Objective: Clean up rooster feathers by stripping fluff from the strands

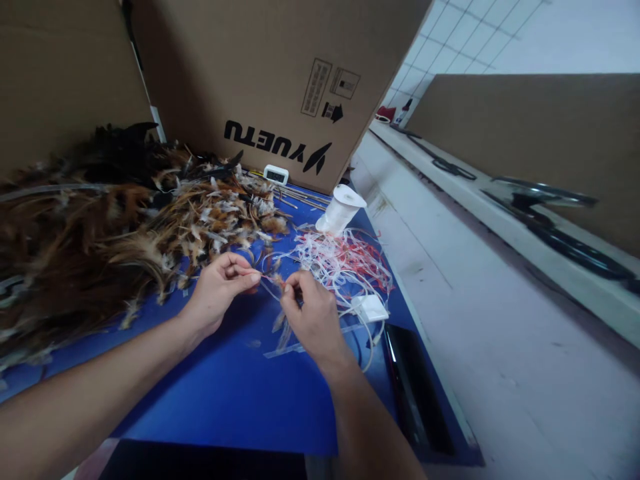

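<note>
Over the counter (pixel 240 400), in from its right edge, left hand (pixel 220 290) and right hand (pixel 314 317), just apart, pinch a strand (pixel 269 277); tying seems underway, next wanting gentle tension.

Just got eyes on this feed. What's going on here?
A person is working at a blue table with both hands close together. The left hand pinches a thin reddish strand, and the right hand pinches at a small brownish wisp, too fine to make out fully. A big feather pile lies to the left; a red and white tangle of strands lies to the right, with a white spool at its far side.
</note>
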The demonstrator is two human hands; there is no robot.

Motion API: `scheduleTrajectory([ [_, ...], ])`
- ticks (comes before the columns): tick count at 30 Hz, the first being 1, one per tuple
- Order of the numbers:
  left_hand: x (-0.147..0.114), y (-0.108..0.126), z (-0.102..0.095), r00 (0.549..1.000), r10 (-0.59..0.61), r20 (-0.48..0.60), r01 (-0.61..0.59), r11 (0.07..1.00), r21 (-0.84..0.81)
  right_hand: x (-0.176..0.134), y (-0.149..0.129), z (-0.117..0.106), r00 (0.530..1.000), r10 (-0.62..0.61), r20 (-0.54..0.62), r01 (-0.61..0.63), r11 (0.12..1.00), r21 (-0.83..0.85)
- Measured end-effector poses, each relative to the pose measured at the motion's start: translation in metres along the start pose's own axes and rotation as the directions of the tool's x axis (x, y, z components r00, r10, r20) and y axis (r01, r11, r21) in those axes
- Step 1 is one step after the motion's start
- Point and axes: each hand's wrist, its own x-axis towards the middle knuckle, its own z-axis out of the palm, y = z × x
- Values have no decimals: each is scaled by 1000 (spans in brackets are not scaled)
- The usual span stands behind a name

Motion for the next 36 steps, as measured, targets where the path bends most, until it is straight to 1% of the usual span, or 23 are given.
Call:
scheduleTrajectory([
  [2,1,-1,0,1000,12,8,-12,998,56,0,-1,0,999,2,38,-2,1000,-5],
  [3,0,-1,0,999,38,28,-41,994,101,0,-1,0,999,1,54,0,1000,-12],
  [5,-2,0,0,987,118,108,-140,965,224,0,-2,1,997,-11,76,13,999,-30],
  [8,-6,0,1,943,208,260,-302,865,402,-2,-3,4,995,-37,89,41,998,-44],
  [10,-8,-1,1,916,239,322,-376,793,480,-3,-3,6,994,-48,97,52,998,-47],
  [12,-8,-1,1,896,269,353,-427,737,523,-3,-4,7,993,-57,106,62,997,-48],
  [14,-7,0,0,883,288,371,-458,707,539,-4,-4,8,992,-62,113,69,996,-56],
  [17,-5,1,-1,882,280,380,-454,722,522,-4,-3,8,991,-60,116,69,995,-75],
  [19,-4,1,-1,896,241,374,-411,769,489,-3,-2,6,992,-58,116,67,995,-78],
  [21,-3,1,-1,920,175,350,-327,835,442,-2,0,4,993,-51,106,59,996,-70],
  [24,-1,0,-1,957,33,290,-122,947,296,1,5,0,999,-13,47,14,1000,-27],
  [26,-1,1,-1,957,-85,278,48,990,136,2,9,-3,1000,26,-15,-25,1000,11],
  [28,0,2,-1,942,-179,283,191,981,-16,3,13,-4,996,64,-67,-61,997,37],
  [30,0,4,-2,932,-222,286,267,955,-131,3,15,-4,992,84,-91,-80,996,48],
  [33,1,6,-4,929,-238,284,313,914,-257,3,17,-2,995,74,-73,-71,996,46],
  [36,3,7,-5,926,-256,278,341,884,-321,3,16,0,998,49,-50,-47,998,28],
])
